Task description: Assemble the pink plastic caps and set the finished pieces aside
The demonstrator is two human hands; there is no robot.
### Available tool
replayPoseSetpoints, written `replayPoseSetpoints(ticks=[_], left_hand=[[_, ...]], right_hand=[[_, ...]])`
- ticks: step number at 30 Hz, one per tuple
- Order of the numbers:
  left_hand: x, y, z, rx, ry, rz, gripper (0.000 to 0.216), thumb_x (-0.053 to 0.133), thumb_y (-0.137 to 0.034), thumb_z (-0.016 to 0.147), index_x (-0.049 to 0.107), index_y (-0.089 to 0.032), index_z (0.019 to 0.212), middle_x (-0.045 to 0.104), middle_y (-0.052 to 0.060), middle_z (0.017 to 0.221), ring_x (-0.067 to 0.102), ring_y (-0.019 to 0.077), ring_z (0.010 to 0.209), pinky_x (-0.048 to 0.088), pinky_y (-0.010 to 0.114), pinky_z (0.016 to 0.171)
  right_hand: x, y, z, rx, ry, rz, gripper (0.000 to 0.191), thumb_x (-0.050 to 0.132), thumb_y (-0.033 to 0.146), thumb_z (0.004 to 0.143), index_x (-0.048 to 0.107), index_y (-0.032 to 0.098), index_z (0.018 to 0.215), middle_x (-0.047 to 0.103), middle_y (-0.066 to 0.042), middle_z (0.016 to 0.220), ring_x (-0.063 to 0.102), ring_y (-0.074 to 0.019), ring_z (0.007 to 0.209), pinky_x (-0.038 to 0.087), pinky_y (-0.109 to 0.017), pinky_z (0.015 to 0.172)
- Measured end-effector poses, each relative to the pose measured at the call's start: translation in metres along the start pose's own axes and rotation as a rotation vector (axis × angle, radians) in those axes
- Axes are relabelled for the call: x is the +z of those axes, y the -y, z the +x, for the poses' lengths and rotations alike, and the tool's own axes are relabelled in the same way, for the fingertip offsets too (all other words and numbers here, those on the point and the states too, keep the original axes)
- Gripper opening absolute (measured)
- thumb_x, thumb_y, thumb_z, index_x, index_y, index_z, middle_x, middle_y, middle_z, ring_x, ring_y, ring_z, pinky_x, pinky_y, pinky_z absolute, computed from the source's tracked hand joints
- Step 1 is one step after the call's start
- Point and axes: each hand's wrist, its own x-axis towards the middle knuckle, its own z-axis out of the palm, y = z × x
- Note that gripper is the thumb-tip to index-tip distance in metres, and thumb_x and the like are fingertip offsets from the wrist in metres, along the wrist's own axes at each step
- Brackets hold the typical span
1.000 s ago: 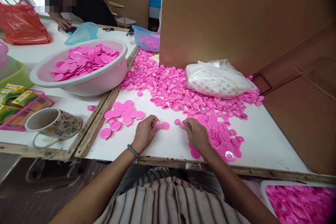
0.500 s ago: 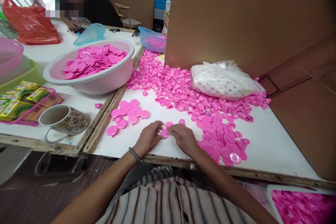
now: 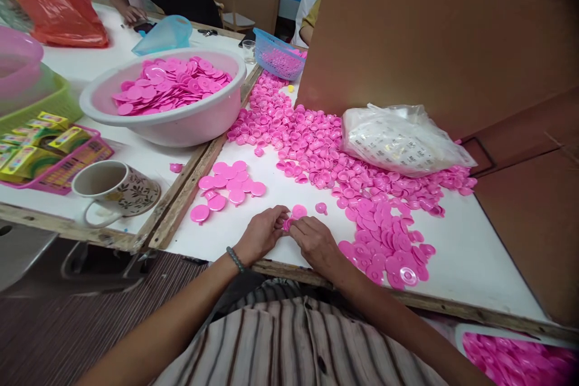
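Fingertips meet at the near edge of the white table (image 3: 470, 265): my left hand (image 3: 261, 234) and my right hand (image 3: 316, 244) are drawn close together, fingers curled in, both pinching 1 small pink piece (image 3: 287, 224) between thumbs and forefingers. A bead bracelet (image 3: 236, 259) circles my left wrist. My fingers cover most of the piece, so only a sliver of bright pink plastic shows; I cannot tell its full shape, nor whether it rests on the tabletop or is lifted clear of it. It sits in front of my striped shirt, just short of 1 loose flat disc (image 3: 299, 211) and 1 small cap (image 3: 321, 207) lying on the white surface. A small cluster of flat discs (image 3: 230, 184) lies to my left, a larger spread of discs (image 3: 384, 238) just beside my right hand, and a wide heap of small caps (image 3: 307, 145) runs beyond toward a cardboard wall (image 3: 429, 30). A clear plastic bag (image 3: 402, 142) rests on the heap; its print is too small to read. On the neighbouring table stand a basin (image 3: 217, 117) full of discs and a patterned mug (image 3: 131, 196). A tub (image 3: 520, 359) of pink parts is cut off at the lower right corner. A co-worker's hand (image 3: 131, 13) rests on the far table.
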Motion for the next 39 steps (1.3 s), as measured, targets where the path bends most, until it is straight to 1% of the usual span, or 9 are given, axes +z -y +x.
replayPoseSetpoints(ticks=[3,6,9,11,16,22,28,35,39], left_hand=[[-0.005,-0.004,-0.003,0.008,0.013,0.027,0.036,0.059,-0.020,0.075,0.051,-0.021,0.110,0.061,0.005,0.096,0.058,0.0156,0.082,0.047,0.028,0.077],[-0.009,-0.011,-0.006,0.018,0.002,0.016,0.030,0.059,-0.026,0.076,0.055,-0.020,0.105,0.062,0.005,0.092,0.058,0.0164,0.081,0.046,0.029,0.075],[-0.013,-0.015,-0.007,-0.042,0.031,-0.147,0.019,0.058,-0.029,0.077,0.057,-0.019,0.093,0.064,0.003,0.081,0.060,0.0155,0.075,0.046,0.026,0.069],[-0.015,-0.015,-0.005,-0.121,0.043,-0.220,0.017,0.060,-0.031,0.074,0.057,-0.017,0.084,0.063,0.000,0.069,0.059,0.0140,0.065,0.044,0.023,0.060],[-0.014,-0.013,0.003,-0.297,0.060,-0.368,0.025,0.067,-0.033,0.065,0.056,-0.014,0.077,0.057,-0.003,0.055,0.051,0.0100,0.047,0.039,0.021,0.047],[-0.011,-0.014,0.004,-0.493,0.092,-0.594,0.032,0.074,-0.030,0.058,0.050,-0.014,0.072,0.056,-0.004,0.052,0.054,0.0093,0.045,0.046,0.021,0.048],[-0.009,-0.014,0.003,-0.558,0.083,-0.582,0.034,0.075,-0.031,0.060,0.046,-0.015,0.069,0.057,-0.003,0.047,0.056,0.0112,0.043,0.047,0.021,0.044],[-0.010,-0.018,-0.004,-0.475,0.072,-0.670,0.036,0.077,-0.027,0.057,0.048,-0.013,0.073,0.058,-0.003,0.053,0.058,0.0086,0.048,0.047,0.017,0.048],[-0.009,-0.016,-0.004,-0.497,0.132,-0.665,0.038,0.079,-0.025,0.054,0.048,-0.014,0.074,0.057,-0.004,0.050,0.055,0.0087,0.043,0.045,0.017,0.044]], right_hand=[[0.005,-0.001,-0.002,0.057,-0.040,0.074,0.028,0.032,0.008,0.087,0.057,0.016,0.077,0.057,-0.006,0.074,0.046,-0.0167,0.073,0.034,-0.030,0.067],[0.009,-0.004,-0.002,0.255,-0.119,0.358,0.022,0.039,0.013,0.085,0.058,0.017,0.075,0.058,-0.003,0.070,0.050,-0.0150,0.069,0.038,-0.027,0.064],[0.007,-0.004,-0.005,0.541,-0.119,0.803,0.015,0.044,0.024,0.086,0.057,0.019,0.092,0.060,0.001,0.065,0.055,-0.0128,0.061,0.042,-0.024,0.058],[0.005,-0.002,-0.007,0.627,-0.102,0.963,0.024,0.045,0.030,0.086,0.053,0.018,0.106,0.062,0.001,0.069,0.057,-0.0126,0.061,0.045,-0.024,0.058],[-0.002,0.002,-0.011,0.364,-0.109,0.679,0.027,0.057,0.034,0.081,0.060,0.023,0.105,0.060,-0.005,0.101,0.055,-0.0155,0.091,0.045,-0.027,0.075],[-0.006,0.001,-0.003,0.199,-0.030,0.400,0.020,0.057,0.035,0.081,0.063,0.018,0.089,0.061,-0.005,0.087,0.050,-0.0162,0.081,0.043,-0.027,0.069],[-0.003,0.001,-0.005,0.192,-0.065,0.391,0.023,0.052,0.034,0.084,0.062,0.016,0.094,0.061,-0.006,0.082,0.048,-0.0174,0.079,0.041,-0.030,0.069],[0.003,0.006,-0.011,0.322,-0.159,0.448,0.018,0.058,0.031,0.080,0.063,0.018,0.091,0.061,-0.007,0.083,0.050,-0.0188,0.080,0.041,-0.031,0.071],[-0.010,-0.002,-0.004,0.289,0.003,0.617,0.022,0.063,0.028,0.076,0.062,0.020,0.097,0.060,-0.002,0.079,0.051,-0.0137,0.072,0.040,-0.024,0.064]])
